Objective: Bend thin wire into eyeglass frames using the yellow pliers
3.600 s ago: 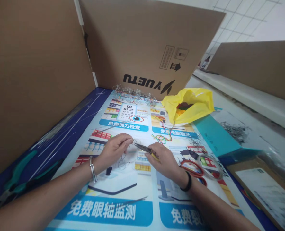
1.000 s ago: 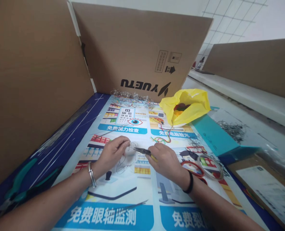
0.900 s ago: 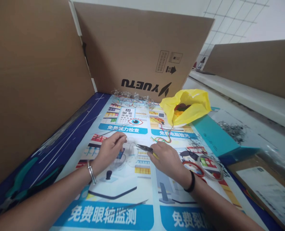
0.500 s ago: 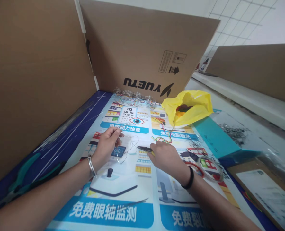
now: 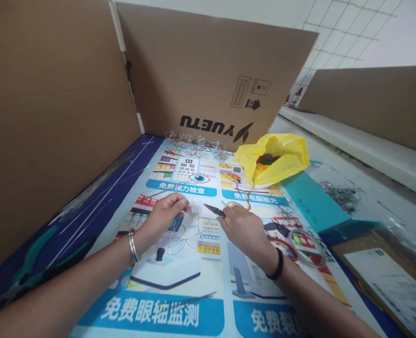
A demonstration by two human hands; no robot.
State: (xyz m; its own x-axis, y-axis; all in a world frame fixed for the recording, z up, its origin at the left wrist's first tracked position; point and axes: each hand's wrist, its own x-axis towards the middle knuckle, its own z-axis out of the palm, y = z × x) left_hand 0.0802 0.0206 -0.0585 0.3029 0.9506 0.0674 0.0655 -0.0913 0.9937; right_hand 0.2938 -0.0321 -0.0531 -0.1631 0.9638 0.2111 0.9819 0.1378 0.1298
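My left hand (image 5: 165, 213), with silver bangles at its wrist, is closed in a pinch on a thin bent wire (image 5: 185, 240). Loose loops of this wire hang below and to the right of the fingertips, over the printed poster sheet (image 5: 179, 307). My right hand (image 5: 245, 230) is wrapped round the yellow handles of needle-nose pliers (image 5: 213, 210). Their dark jaws point left toward my left fingertips, with a small gap between. Whether the jaw tips touch any wire is too fine to see.
Teal-handled pliers (image 5: 35, 258) and straight wires (image 5: 88, 197) lie left. Cardboard panels (image 5: 208, 70) enclose the back and left. A yellow bag (image 5: 292, 155) with coloured threads, tangled wire pieces (image 5: 197, 141), a clear ring-shaped coil (image 5: 322, 253) and tweezers (image 5: 193, 299) lie around.
The pliers' jaws have tilted upward and moved slightly right, away from the wire loops. My left hand has shifted a little right and down, and the wire loops hang lower.
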